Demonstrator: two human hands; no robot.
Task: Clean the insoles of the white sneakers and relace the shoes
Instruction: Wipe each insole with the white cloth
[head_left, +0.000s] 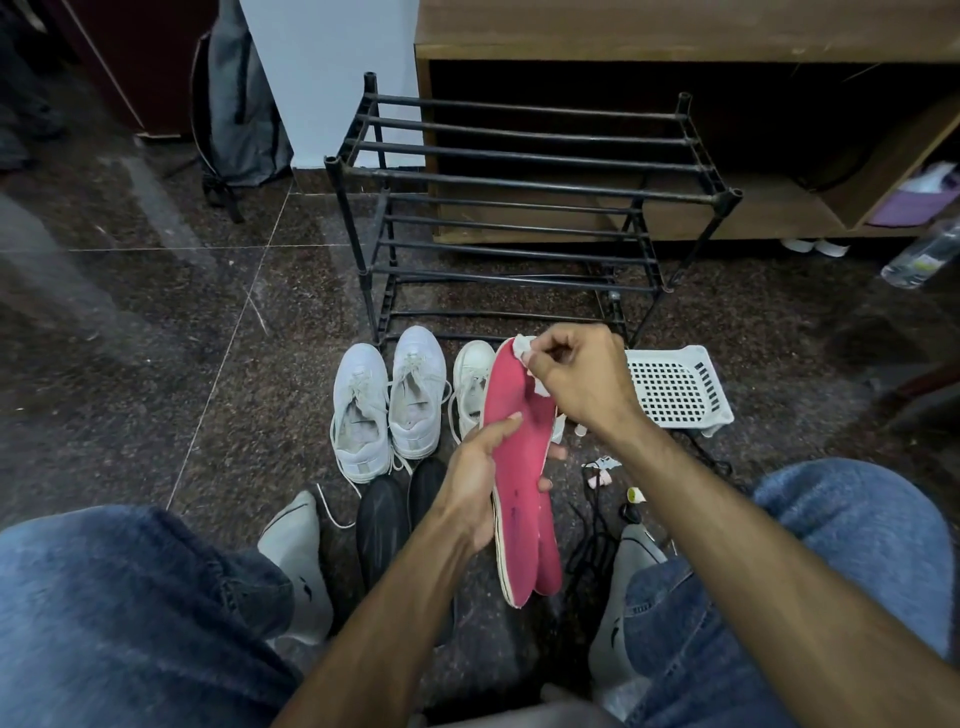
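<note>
Left hand (475, 483) grips two stacked pink insoles (524, 483) at mid-length, thumb across the top. Right hand (582, 379) pinches a crumpled white wipe (524, 349) against the toe end. One white sneaker (470, 387) behind them is half hidden; its mate cannot be seen.

Matt pink foam-like insoles (522, 467), glossy speckled stone floor (156, 322), dull black metal rack (519, 176).

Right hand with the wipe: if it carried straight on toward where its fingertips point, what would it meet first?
The right hand pinches a white wipe and points left onto the toe of the pink insole, which it would probably meet first. Depth is unclear; the wipe may already touch it.
</note>
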